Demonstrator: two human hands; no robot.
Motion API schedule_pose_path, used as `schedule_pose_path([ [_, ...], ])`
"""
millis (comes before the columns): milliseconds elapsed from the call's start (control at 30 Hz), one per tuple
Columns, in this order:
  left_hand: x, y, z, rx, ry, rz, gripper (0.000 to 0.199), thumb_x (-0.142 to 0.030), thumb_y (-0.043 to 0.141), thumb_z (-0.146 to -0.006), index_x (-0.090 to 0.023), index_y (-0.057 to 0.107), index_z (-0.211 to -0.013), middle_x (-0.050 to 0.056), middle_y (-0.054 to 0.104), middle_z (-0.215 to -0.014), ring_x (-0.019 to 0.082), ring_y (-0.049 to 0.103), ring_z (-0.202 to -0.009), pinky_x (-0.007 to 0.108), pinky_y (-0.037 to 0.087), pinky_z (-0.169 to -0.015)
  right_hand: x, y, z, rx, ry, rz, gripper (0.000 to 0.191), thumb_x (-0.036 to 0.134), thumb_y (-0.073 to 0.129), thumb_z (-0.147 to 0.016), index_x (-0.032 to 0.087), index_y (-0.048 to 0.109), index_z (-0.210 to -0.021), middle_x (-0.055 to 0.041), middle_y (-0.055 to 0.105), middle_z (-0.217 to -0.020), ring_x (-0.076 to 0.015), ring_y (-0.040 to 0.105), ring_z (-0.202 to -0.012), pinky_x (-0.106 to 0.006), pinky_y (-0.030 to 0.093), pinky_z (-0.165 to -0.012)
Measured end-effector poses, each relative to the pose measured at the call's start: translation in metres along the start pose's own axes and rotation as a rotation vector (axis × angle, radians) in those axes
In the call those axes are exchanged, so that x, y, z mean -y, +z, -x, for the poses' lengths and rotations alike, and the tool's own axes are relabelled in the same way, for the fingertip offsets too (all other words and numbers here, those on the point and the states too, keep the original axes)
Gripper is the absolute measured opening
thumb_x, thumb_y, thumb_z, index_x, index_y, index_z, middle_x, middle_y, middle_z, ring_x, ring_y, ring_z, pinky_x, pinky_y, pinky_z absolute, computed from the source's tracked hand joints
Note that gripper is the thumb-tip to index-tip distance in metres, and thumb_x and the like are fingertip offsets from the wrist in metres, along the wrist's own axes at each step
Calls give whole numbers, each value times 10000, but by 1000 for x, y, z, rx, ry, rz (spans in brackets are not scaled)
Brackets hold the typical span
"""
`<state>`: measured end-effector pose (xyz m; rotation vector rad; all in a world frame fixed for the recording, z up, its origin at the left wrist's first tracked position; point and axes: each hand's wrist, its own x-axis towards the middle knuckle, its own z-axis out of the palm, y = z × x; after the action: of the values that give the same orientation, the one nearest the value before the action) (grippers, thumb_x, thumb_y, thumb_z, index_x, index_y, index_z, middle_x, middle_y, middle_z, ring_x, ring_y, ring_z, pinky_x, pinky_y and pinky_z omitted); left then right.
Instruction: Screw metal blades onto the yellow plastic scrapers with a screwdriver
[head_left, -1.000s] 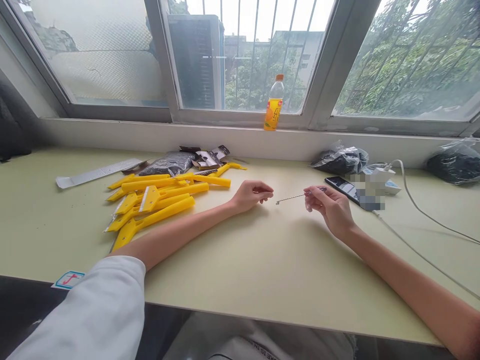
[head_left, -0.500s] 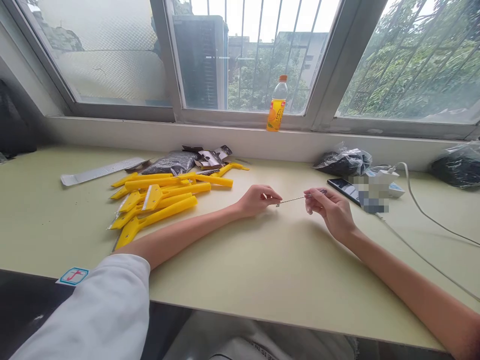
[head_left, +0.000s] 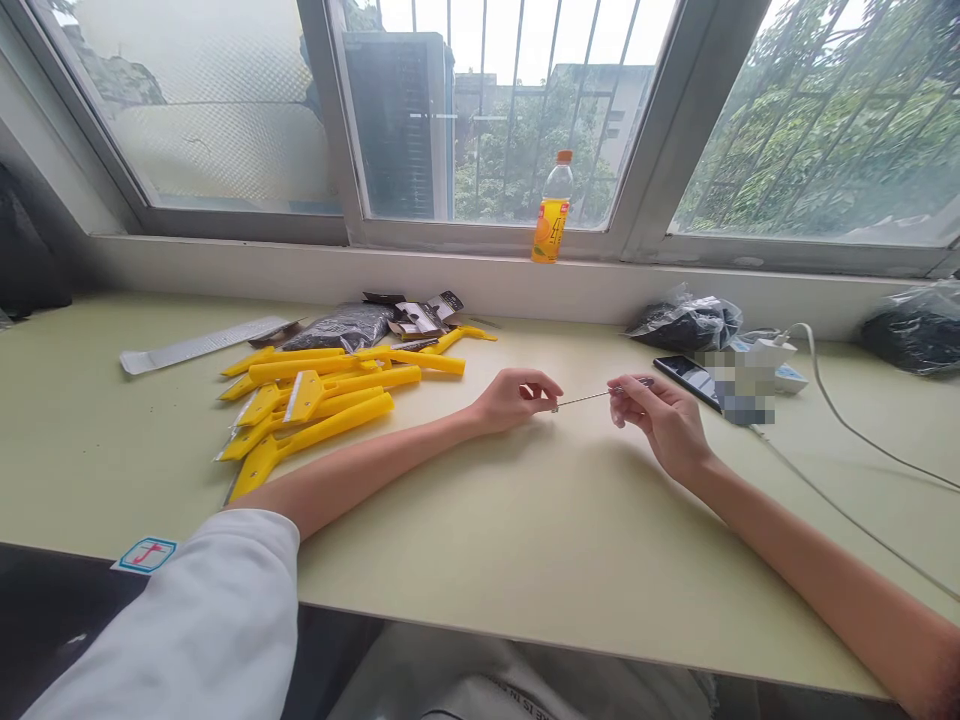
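A thin, dark, twisted-looking rod (head_left: 585, 400) spans the gap between my two hands, just over the table. My left hand (head_left: 514, 400) pinches its left end, where a small metal bit shows at the fingertips. The right end, thicker and dark, lies in the closed fingers of my right hand (head_left: 664, 420). Left of my hands, several yellow scrapers (head_left: 337, 420) lie in a heap, my left forearm passing in front of them. Another yellow scraper (head_left: 459, 338) rests behind the heap.
Behind the scrapers are a grey plastic bag (head_left: 341, 327) and black-and-white packaging (head_left: 424, 318). A phone (head_left: 686, 382), a white charger with cables (head_left: 776, 352) and dark bagged items (head_left: 690, 322) lie at the right. An orange drink bottle (head_left: 551, 215) stands on the windowsill.
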<state>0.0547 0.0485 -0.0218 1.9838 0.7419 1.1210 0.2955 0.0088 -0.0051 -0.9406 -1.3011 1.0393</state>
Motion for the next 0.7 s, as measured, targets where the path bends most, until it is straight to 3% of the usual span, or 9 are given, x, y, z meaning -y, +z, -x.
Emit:
schedule_pose_path([
  [700, -3, -2, 0, 15, -1, -7, 171, -251, 765, -794, -159, 758, -937, 64, 739, -949, 146, 640, -851, 258, 466, -722, 0, 0, 0, 3, -2, -9, 232, 434, 790, -822, 206, 748, -834, -26, 632, -721, -144, 574, -578, -309, 475, -548],
])
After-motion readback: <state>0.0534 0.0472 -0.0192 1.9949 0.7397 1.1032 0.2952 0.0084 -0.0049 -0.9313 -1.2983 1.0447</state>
